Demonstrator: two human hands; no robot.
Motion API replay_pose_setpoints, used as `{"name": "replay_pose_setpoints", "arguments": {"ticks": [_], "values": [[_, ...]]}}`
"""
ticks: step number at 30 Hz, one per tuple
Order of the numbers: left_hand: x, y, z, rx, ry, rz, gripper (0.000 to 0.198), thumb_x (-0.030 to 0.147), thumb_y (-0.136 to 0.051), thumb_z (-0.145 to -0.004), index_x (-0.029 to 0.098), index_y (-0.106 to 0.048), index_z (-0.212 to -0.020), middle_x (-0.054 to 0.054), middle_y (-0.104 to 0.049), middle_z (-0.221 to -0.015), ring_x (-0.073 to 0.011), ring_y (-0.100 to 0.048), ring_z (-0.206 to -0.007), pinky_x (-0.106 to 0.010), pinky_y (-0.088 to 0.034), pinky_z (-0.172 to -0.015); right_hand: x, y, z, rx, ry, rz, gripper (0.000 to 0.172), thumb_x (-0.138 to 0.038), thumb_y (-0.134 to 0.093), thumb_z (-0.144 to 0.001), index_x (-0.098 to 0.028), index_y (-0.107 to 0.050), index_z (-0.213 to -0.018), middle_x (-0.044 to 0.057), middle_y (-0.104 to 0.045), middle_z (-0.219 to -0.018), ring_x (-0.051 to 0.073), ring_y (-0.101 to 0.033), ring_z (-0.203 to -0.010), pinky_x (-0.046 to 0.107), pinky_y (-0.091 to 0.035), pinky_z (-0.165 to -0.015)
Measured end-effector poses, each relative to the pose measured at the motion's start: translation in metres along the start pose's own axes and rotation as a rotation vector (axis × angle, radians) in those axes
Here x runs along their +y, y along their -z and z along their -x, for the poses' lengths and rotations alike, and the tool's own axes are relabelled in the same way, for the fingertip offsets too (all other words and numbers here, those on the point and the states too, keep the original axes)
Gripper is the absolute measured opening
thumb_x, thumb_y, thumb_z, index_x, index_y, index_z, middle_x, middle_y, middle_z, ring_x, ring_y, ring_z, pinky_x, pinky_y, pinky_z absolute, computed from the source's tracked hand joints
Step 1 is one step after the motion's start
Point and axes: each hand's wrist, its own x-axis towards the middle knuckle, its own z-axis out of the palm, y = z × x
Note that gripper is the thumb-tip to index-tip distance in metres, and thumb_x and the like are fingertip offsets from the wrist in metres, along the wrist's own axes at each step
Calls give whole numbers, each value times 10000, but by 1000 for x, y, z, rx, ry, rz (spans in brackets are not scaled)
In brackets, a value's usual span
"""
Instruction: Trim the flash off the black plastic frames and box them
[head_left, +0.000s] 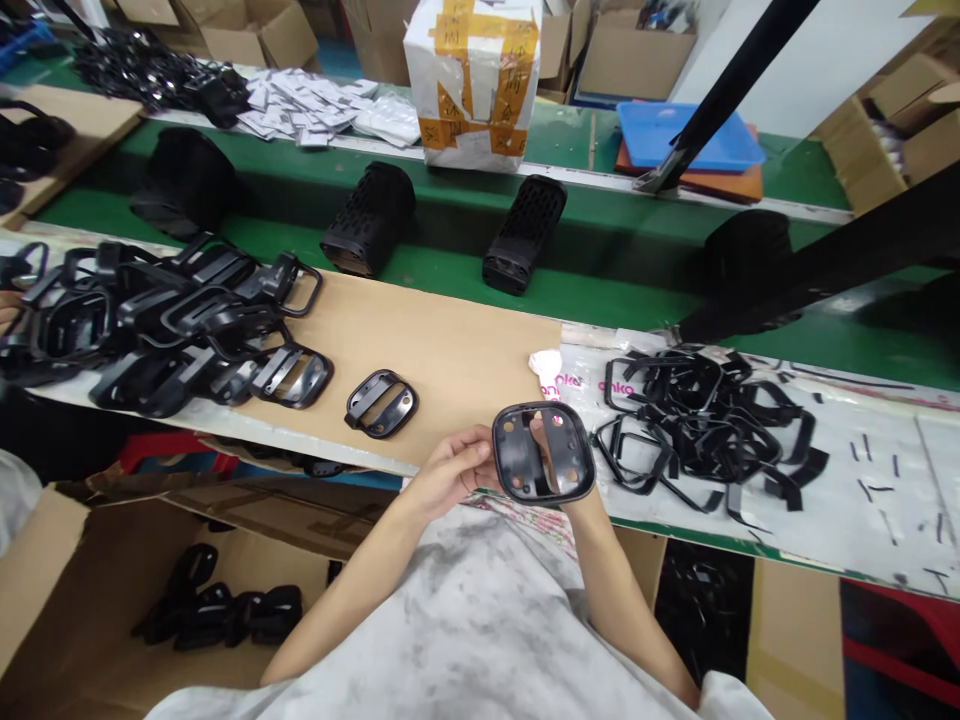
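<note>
In front of me I hold up a black plastic base plate (519,462), rounded-square with a raised rim, a slot across the middle and small holes. My left hand (459,462) grips its left edge, thumb in front. My right hand (543,440) is behind the plate, mostly hidden; part of it shows through the slot. A similar black base (384,404) lies alone on the cardboard (442,350) to the left. Farther left is a heap of black plastic frames and bases (172,310). Right of my hands lies a tangle of thin black strips and rings (697,420).
Black perforated housings (525,232) lie on the green conveyor (442,240). Behind stand a taped white box (472,85), white packets (300,105) and a blue tray (686,135). A dark post (735,80) slants at right. Below left, an open carton (112,570) holds black parts.
</note>
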Motion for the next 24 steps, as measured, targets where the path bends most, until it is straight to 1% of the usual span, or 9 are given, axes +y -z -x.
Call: {"name": "replay_pose_setpoints", "arguments": {"ticks": [2,4,9,12,14,18,21,22,24], "values": [[2,1,1,-5,5,21,387,435,-903,-817,138,-736,-1001,-45,-755,-809,-171,-746,-687,-296,-654,-703,-3,-3,2,72,12,78,429,-609,-685,-916,-187,-734,-865,67,-766,-867,235,-705,-796,338,-599,-666],[4,3,1,5,11,27,414,455,-904,-809,143,-722,-1012,-41,-748,-832,-165,-735,-690,-289,-648,-690,-6,-6,4,123,45,168,412,-577,-693,-898,-174,-729,-819,56,-749,-804,228,-694,-777,320,-586,-665],[4,4,1,53,14,-26,374,400,-900,-817,149,-697,-1006,-21,-698,-840,-131,-681,-687,-252,-615,-681,-12,-5,7,153,104,264,300,-464,-702,-798,-184,-692,-689,47,-727,-716,225,-671,-726,300,-565,-645],[4,3,0,67,24,-55,389,417,-904,-810,148,-688,-989,-17,-682,-842,-136,-682,-706,-256,-601,-689,-13,-1,4,148,134,287,267,-452,-675,-744,-202,-671,-650,40,-702,-660,221,-646,-675,291,-544,-590],[5,1,-2,63,30,-64,412,434,-915,-794,147,-681,-976,-16,-677,-838,-139,-685,-713,-256,-587,-690,-13,1,1,135,154,298,256,-449,-658,-738,-213,-666,-638,36,-689,-627,220,-634,-640,297,-541,-571],[6,-3,-6,69,-1,-44,474,489,-944,-742,139,-684,-926,-14,-659,-806,-132,-658,-716,-237,-537,-685,-10,6,-6,111,197,312,262,-436,-636,-784,-209,-708,-673,60,-729,-666,239,-661,-638,335,-576,-604],[3,-3,-10,119,-76,-12,523,569,-934,-727,131,-693,-883,-16,-651,-793,-119,-638,-722,-220,-509,-688,1,13,-10,147,250,375,309,-481,-656,-807,-201,-745,-713,88,-752,-713,267,-701,-695,357,-598,-648],[1,-2,-11,120,-86,-13,543,594,-925,-727,130,-702,-899,-24,-664,-810,-123,-646,-729,-225,-514,-692,7,16,-12,165,269,403,317,-505,-681,-793,-205,-750,-719,88,-749,-708,273,-707,-705,364,-602,-664],[-4,2,-12,88,-71,-28,596,641,-910,-721,131,-717,-960,-48,-697,-844,-145,-674,-727,-255,-542,-693,19,22,-17,227,286,431,344,-552,-727,-761,-213,-772,-799,79,-752,-726,290,-723,-759,387,-609,-711]]}}
